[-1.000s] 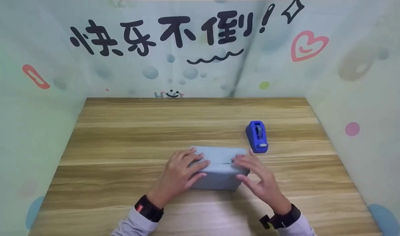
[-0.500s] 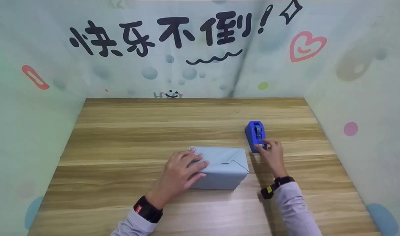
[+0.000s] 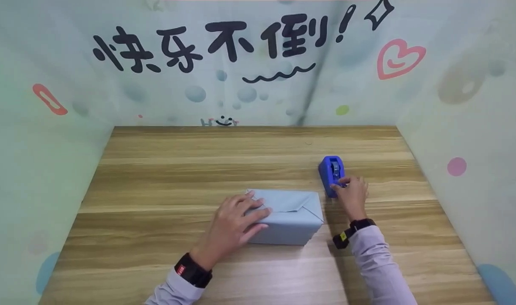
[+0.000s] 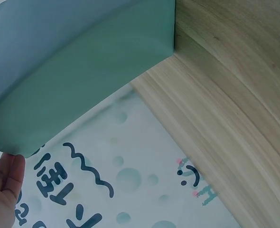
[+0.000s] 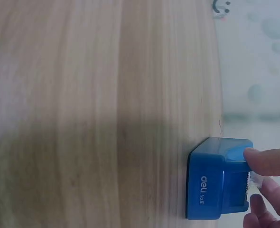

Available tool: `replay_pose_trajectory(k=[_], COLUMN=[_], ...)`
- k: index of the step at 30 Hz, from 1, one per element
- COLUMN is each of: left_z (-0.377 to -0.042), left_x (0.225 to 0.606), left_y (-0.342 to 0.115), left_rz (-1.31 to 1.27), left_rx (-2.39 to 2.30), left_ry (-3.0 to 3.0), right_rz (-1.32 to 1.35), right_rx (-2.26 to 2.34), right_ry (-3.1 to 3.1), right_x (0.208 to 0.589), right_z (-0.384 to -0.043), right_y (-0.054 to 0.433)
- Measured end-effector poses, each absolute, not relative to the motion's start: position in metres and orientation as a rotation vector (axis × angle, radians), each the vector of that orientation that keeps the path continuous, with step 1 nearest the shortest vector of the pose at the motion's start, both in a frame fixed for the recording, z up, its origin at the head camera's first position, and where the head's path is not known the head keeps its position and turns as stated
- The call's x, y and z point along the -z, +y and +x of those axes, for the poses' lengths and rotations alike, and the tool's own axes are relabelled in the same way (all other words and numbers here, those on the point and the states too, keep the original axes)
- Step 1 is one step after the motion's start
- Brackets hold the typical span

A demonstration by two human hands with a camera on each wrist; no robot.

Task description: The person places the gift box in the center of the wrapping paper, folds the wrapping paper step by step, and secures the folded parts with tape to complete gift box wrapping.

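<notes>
A box wrapped in light blue paper (image 3: 285, 232) sits near the middle of the table, with a folded flap on top. My left hand (image 3: 229, 222) rests on its left end, fingers spread over the top and thumb along the front edge. In the left wrist view, the wrapped box (image 4: 92, 71) fills the upper left, and part of the hand shows below it. Behind the box's right end stands a blue tape dispenser (image 3: 324, 176). At its cutter my right hand (image 3: 353, 195) pinches the end of the clear tape (image 5: 256, 180) between thumb and fingers.
The wood-grain table (image 3: 164, 169) is bounded by a printed back wall (image 3: 156, 97) and a printed side wall (image 3: 473, 203) on the right. Black wrist straps are on both arms.
My right hand has left the box's right end and gone across to the tape dispenser, where it now pinches the tape. The left hand stays on the box.
</notes>
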State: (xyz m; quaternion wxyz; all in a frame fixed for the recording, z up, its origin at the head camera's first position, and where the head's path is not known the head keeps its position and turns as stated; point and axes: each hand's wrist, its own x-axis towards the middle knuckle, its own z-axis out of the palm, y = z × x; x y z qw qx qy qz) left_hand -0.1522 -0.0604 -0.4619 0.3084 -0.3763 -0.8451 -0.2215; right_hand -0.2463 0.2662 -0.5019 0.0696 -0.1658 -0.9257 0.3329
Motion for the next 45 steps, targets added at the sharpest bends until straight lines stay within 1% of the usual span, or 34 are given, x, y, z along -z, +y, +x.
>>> replay_pose_trajectory(k=[9,11,16,19,25,36,41,45], left_z=[-0.151,-0.151,-0.151,-0.151,-0.152,-0.15,-0.15,-0.15], left_x=[0.462,0.463,0.463,0.463,0.463,0.463,0.463,0.462], left_y=[-0.059,-0.059,-0.059,-0.059,-0.058,-0.059,-0.059,-0.06], left_rz=[-0.984,-0.979,-0.974,-0.977,-0.981,-0.966,-0.965,-0.967], left_rx=[0.61,0.614,0.619,0.624,0.615,0.618,0.648,0.643], left_ry=[-2.248,-2.249,-2.253,-2.255,-2.26,-2.281,-2.268,-2.284], right_rz=[-0.471,-0.513,-0.682,-0.757,-0.853,-0.795,-0.787,-0.777], right_rx=[-1.223,-1.316,-1.757,-2.001,-2.319,-2.379,-2.359,-2.227], right_ry=[-2.67,-2.664,-2.575,-2.445,-2.067,-1.606,-1.708,-2.014], right_x=[0.483,0.478,0.473,0.474,0.482,0.513,0.518,0.517], right_z=[-0.25,-0.25,-0.246,-0.245,-0.237,-0.22,-0.219,-0.217], right_y=[0.274,0.278,0.284,0.285,0.285,0.273,0.28,0.289])
